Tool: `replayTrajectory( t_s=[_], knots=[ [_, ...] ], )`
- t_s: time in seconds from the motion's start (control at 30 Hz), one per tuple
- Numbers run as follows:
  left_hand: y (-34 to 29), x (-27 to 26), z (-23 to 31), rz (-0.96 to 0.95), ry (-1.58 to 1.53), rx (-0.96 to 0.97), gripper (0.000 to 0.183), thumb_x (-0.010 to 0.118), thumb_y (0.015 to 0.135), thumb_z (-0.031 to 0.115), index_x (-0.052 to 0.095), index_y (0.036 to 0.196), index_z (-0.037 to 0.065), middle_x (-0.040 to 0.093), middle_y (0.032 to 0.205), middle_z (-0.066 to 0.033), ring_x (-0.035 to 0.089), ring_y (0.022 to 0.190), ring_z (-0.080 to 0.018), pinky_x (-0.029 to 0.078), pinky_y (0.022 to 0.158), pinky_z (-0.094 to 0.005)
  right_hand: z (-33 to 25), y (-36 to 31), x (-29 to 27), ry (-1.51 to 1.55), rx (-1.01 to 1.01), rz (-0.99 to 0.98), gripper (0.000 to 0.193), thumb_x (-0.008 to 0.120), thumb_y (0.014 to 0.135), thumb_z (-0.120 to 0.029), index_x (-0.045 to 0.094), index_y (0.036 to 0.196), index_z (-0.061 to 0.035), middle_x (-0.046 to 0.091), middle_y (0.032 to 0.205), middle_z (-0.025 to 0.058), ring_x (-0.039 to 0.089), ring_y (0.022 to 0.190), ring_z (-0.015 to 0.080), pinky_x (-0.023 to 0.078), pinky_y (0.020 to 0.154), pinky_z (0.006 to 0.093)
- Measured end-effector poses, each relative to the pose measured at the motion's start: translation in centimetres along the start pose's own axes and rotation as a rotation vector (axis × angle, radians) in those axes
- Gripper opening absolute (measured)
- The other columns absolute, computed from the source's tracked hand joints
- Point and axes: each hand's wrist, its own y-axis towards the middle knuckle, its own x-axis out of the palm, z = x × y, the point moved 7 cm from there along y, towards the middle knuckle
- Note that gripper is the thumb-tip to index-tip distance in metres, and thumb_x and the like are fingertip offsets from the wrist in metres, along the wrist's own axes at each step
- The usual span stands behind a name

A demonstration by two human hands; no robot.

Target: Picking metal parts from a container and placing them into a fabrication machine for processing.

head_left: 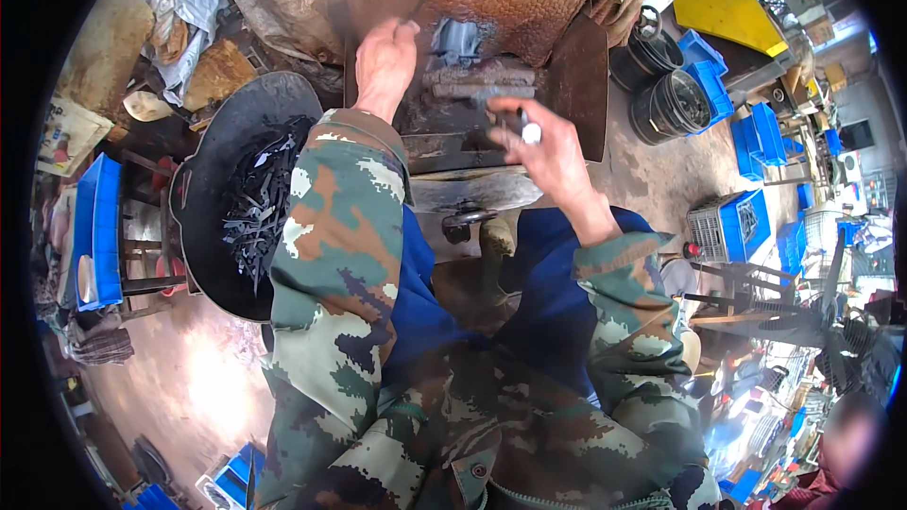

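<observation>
Seemingly pinching a thin dark strip (422,3) in the left hand (387,59), right hand (543,139) half-curled with hold impossible to tell, beside a black pan (271,99) probably placed for reach.

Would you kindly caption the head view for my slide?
Left hand and right hand at a bench, beside a pan of strips.

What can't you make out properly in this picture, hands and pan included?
All in the head view:
- Thin dark thing at the left hand: blurred, its kind unclear.
- Small white thing at the right hand: too small and blurred to identify.
- Black pan: its right part is hidden by the camouflage sleeve.
- Person at lower right: blurred, cut off by the picture's edge.
</observation>
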Motion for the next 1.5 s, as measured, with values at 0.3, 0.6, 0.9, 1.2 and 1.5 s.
replayTrajectory(
  t_s=[0.3,0.6,0.9,1.2,1.5],
  knots=[
    [-0.1,-0.7,0.4,-0.036,-0.37,0.059,0.027,0.05,0.099,0.022,0.07,0.104,0.004,0.061,0.072,0.0013,0.053,0.074,-0.008,0.042,0.074,-0.0239,-1.2,12.2,-0.4,0.151,-0.026,0.239,0.026,0.068,0.091,-0.018,0.053,0.094,0.003,0.062,0.073,0.0094,0.061,0.056,0.0137,0.053,0.048,0.0336],
    [-0.6,2.4,2.9,-0.122,-0.399,-0.078,0.028,0.055,0.096,0.026,0.07,0.106,0.004,0.055,0.074,0.0036,0.047,0.073,-0.008,0.036,0.07,-0.0225,1.2,17.4,-3.2,-0.053,-0.081,0.464,0.023,0.067,0.09,-0.015,0.054,0.092,0.0032,0.065,0.07,0.0148,0.064,0.049,0.0228,0.05,0.046,0.0374],
    [0.8,1.6,1.5,-0.142,-0.414,-0.069,0.026,0.057,0.098,0.024,0.07,0.114,0.008,0.052,0.075,0.0095,0.031,0.059,0.0005,0.022,0.053,-0.0187,0.6,18.1,-1.7,-0.031,-0.079,0.561,0.021,0.072,0.081,-0.012,0.059,0.092,0.0009,0.066,0.076,0.0231,0.068,0.075,0.0393,0.053,0.07,0.0454],
    [0.0,-4.9,6.3,-0.049,-0.426,-0.044,0.034,0.048,0.101,0.019,0.068,0.118,-0.001,0.064,0.085,0.0037,0.034,0.057,-0.0008,0.024,0.051,-0.0177,3.5,20.0,-2.6,-0.061,-0.093,0.334,0.023,0.07,0.085,-0.023,0.063,0.096,-0.0043,0.067,0.083,0.0131,0.063,0.073,0.0263,0.054,0.066,0.0375],
    [-5.4,-21.2,-5.5,-0.052,0.144,-0.12,0.024,0.054,0.097,0.021,0.071,0.106,0.005,0.064,0.079,0.0059,0.038,0.057,-0.0004,0.029,0.052,-0.0173,1.2,18.1,-1.7,0.194,-0.061,0.261,0.016,0.062,0.095,-0.018,0.055,0.1,-0.0046,0.061,0.079,0.0057,0.053,0.054,0.0134,0.049,0.042,0.0283]
  ],
)
